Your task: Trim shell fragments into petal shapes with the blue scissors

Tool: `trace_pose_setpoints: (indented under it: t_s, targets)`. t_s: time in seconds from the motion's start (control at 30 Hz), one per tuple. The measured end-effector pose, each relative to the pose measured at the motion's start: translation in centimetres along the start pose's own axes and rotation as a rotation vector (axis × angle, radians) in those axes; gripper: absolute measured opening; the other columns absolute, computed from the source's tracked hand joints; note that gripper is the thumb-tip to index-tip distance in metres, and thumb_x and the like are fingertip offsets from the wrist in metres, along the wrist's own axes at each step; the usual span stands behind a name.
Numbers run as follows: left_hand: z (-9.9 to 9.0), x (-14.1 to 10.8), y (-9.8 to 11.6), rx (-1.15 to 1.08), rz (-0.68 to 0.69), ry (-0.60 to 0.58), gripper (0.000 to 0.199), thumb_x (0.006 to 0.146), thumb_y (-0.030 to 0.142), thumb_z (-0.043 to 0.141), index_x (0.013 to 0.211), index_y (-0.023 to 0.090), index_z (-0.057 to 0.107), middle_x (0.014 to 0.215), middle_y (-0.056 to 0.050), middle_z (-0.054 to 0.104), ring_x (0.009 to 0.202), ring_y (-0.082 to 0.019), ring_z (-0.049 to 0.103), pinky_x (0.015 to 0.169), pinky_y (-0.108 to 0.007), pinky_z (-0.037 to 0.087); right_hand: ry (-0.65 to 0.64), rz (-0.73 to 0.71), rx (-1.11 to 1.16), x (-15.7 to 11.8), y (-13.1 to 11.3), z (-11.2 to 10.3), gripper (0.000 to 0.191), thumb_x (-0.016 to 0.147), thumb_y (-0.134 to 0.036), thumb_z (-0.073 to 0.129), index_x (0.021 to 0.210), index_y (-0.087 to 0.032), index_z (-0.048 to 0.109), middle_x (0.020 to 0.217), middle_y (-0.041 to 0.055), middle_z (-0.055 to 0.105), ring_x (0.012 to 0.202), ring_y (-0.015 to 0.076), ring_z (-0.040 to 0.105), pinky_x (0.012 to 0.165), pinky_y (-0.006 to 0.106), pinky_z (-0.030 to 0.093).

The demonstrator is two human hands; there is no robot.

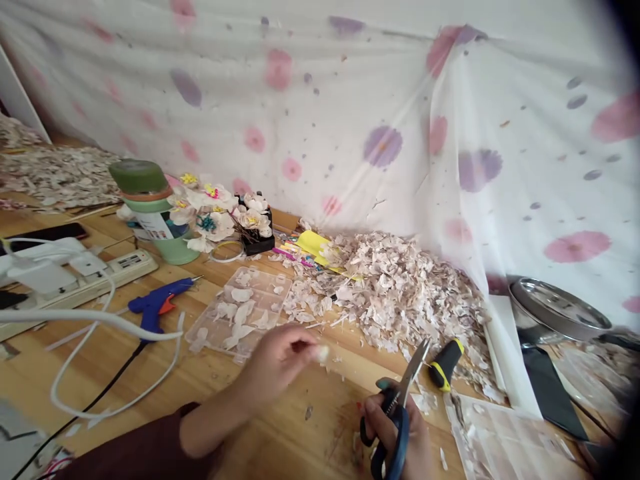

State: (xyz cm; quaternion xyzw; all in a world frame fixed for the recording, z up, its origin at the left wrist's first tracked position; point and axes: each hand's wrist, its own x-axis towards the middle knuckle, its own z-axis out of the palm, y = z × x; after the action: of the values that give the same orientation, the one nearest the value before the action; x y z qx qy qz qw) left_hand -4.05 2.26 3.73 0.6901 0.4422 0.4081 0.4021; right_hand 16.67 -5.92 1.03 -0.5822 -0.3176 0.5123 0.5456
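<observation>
Scissors [400, 417] in the right hand [382, 420], pale scrap [323, 354] in the left [280, 360]

Nearest the camera, the right hand is curling its fingers around the dark blue handles of the scissors, and the blades are pointing up and away above the wooden table [305, 440]. The left hand is pinching the small whitish scrap at its fingertips, just past the near edge of the clear box [210, 310] of similar flakes. Fingers are hiding part of the scrap, so its full shape is not showing.

Judging by its looks, the scrap is probably weighing next to nothing and acting thin and fragile; a light pinch at the edge should suit it, since squeezing could crack it. The scissors are looking stiff and heavier, best held by the handle loops.

Beyond the hands, a heap [415, 287] of pale flakes is spreading toward the flowered sheet [320, 133]. A blue glue gun [159, 301] is lying left of the box, and a black-and-yellow handle [447, 365] is lying beyond the scissors.

On the green pot [179, 251], a white label [154, 225] is carrying print too small to read. No brand is showing legibly on the scissors or the glue gun.
</observation>
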Motion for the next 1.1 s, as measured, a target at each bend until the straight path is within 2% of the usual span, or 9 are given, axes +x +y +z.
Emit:
trace_pose_setpoints:
  t_s: [0.1, 0.2, 0.3, 0.4, 0.53, 0.7, 0.9, 1.0, 1.1]
  targets:
    - [-4.6, -0.4, -1.0, 0.450, 0.226, 0.340, 0.016, 0.086, 0.029, 0.058, 0.081, 0.020, 0.070, 0.082, -0.005, 0.072, 0.079, -0.021, 0.064, 0.075, -0.033, 0.048, -0.039, 0.040, -0.063, 0.0, -0.1, 0.2, 0.047, 0.063, -0.039, 0.083, 0.092, -0.020, 0.052, 0.058, -0.0035, 0.062, 0.045, 0.0126, 0.055, 0.044, 0.022, 0.044]
    - [-7.7, -1.0, -2.9, 0.706, 0.247, 0.453, 0.024, 0.090, 0.030, 0.051, 0.091, 0.020, 0.072, 0.093, -0.009, 0.074, 0.090, -0.025, 0.065, 0.083, -0.040, 0.049, -0.002, -0.008, -0.042, -0.1, 0.4, 0.7, 0.047, 0.065, -0.049, 0.080, 0.091, -0.019, 0.054, 0.052, -0.0054, 0.057, 0.039, 0.0099, 0.051, 0.041, 0.019, 0.041]
    - [-9.0, -1.7, -4.2, 0.754, 0.185, 0.545, 0.030, 0.093, 0.032, 0.045, 0.099, 0.018, 0.071, 0.098, -0.011, 0.073, 0.094, -0.027, 0.065, 0.087, -0.043, 0.049, 0.034, -0.050, -0.035, -0.2, 1.2, 1.2, 0.051, 0.064, -0.056, 0.078, 0.089, -0.019, 0.054, 0.046, -0.0072, 0.052, 0.036, 0.0090, 0.047, 0.038, 0.018, 0.037]
    - [-8.9, -2.3, -4.6, 0.732, 0.154, 0.598, 0.027, 0.092, 0.033, 0.046, 0.098, 0.020, 0.069, 0.095, -0.008, 0.072, 0.093, -0.026, 0.065, 0.087, -0.042, 0.050, 0.038, -0.055, -0.058, -0.2, 1.7, 1.3, 0.053, 0.064, -0.060, 0.076, 0.091, -0.020, 0.054, 0.048, -0.0056, 0.055, 0.035, 0.0092, 0.046, 0.036, 0.018, 0.035]
    - [-8.0, -2.8, -4.9, 0.697, 0.133, 0.479, 0.024, 0.091, 0.032, 0.047, 0.094, 0.024, 0.069, 0.093, -0.005, 0.073, 0.092, -0.025, 0.065, 0.088, -0.039, 0.050, 0.004, -0.020, -0.086, -0.6, 1.9, 1.2, 0.055, 0.064, -0.060, 0.076, 0.094, -0.019, 0.054, 0.054, -0.0036, 0.059, 0.035, 0.0079, 0.044, 0.037, 0.018, 0.032]
    - [-7.0, -2.7, -5.8, 0.700, 0.163, 0.281, 0.028, 0.091, 0.031, 0.046, 0.096, 0.022, 0.072, 0.096, -0.007, 0.074, 0.093, -0.024, 0.066, 0.087, -0.037, 0.051, -0.021, 0.000, -0.126, -1.0, 1.7, 1.4, 0.052, 0.067, -0.058, 0.074, 0.095, -0.020, 0.055, 0.056, -0.0045, 0.057, 0.039, 0.0093, 0.043, 0.037, 0.021, 0.031]
    - [-6.0, -2.0, -7.2, 0.785, 0.155, -0.005, 0.038, 0.090, 0.039, 0.048, 0.119, 0.023, 0.066, 0.128, -0.009, 0.065, 0.118, -0.028, 0.059, 0.100, -0.043, 0.046, -0.088, 0.037, -0.092, -1.5, 0.9, 2.0, 0.045, 0.065, -0.047, 0.078, 0.092, -0.019, 0.055, 0.053, -0.0080, 0.050, 0.040, 0.0078, 0.038, 0.042, 0.019, 0.025]
    - [-5.9, -1.7, -7.7, 0.815, 0.135, -0.065, 0.036, 0.091, 0.038, 0.046, 0.115, 0.023, 0.068, 0.123, -0.008, 0.069, 0.115, -0.028, 0.061, 0.098, -0.043, 0.047, -0.093, 0.025, -0.096, -1.7, 0.9, 2.2, 0.038, 0.066, -0.040, 0.075, 0.091, -0.019, 0.056, 0.055, -0.0091, 0.046, 0.043, 0.0076, 0.037, 0.044, 0.019, 0.024]
    - [-6.1, -1.4, -7.9, 0.822, 0.097, -0.063, 0.034, 0.090, 0.037, 0.045, 0.105, 0.023, 0.073, 0.111, -0.008, 0.074, 0.107, -0.028, 0.066, 0.094, -0.042, 0.049, -0.094, 0.010, -0.125, -1.7, 1.2, 2.1, 0.034, 0.068, -0.037, 0.073, 0.091, -0.018, 0.057, 0.057, -0.0079, 0.047, 0.045, 0.0085, 0.039, 0.045, 0.020, 0.026]
